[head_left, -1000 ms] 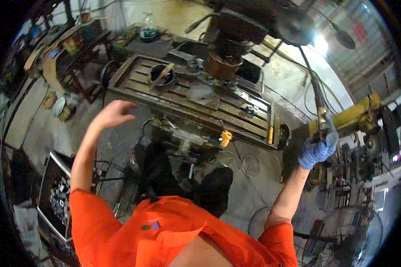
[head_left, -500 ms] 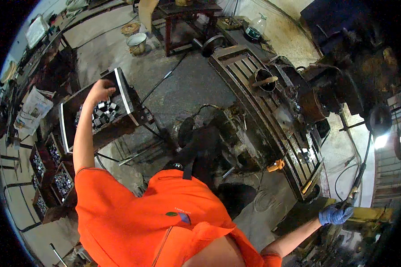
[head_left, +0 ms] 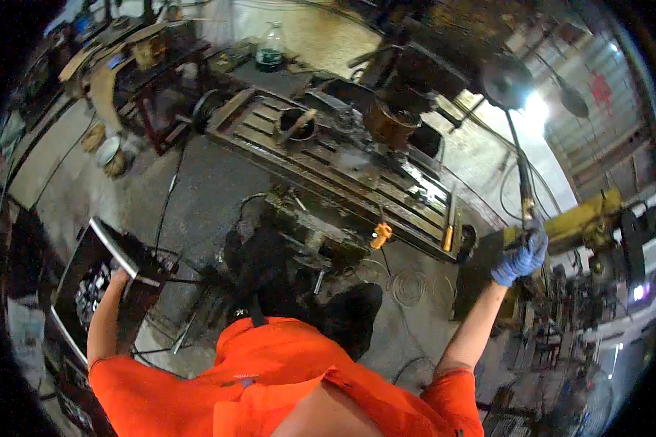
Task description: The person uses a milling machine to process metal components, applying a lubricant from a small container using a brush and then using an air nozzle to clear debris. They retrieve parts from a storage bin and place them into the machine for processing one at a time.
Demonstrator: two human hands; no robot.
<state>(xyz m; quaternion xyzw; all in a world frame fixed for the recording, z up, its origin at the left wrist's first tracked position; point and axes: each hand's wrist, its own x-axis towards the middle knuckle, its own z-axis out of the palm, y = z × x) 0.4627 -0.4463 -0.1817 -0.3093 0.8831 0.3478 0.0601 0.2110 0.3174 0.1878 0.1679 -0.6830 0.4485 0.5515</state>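
Note:
My bare left hand (head_left: 119,275) is at the right side of a dark metal bin (head_left: 146,290), next to its pale rim; its fingers are blurred and partly hidden. Small grey metal blocks (head_left: 90,290) lie heaped inside the bin. Out to the right, my right hand (head_left: 521,258), in a blue glove, is closed around the lower end of a dark rod (head_left: 523,171). That rod runs up toward a round lamp head (head_left: 506,80) beside a bright light.
A slotted metal machine table (head_left: 321,171) crosses the middle, carrying a dark pot (head_left: 297,125) with a brush-like handle. An orange-handled tool (head_left: 448,237) lies at its right end. An orange fitting (head_left: 381,235) hangs at its front edge. Coiled wire (head_left: 410,289) lies on the floor.
The view has swung to the right, so the bin and machine table appear farther left. My left hand has moved from above the blocks to the bin's right rim. My right hand stays on the rod.

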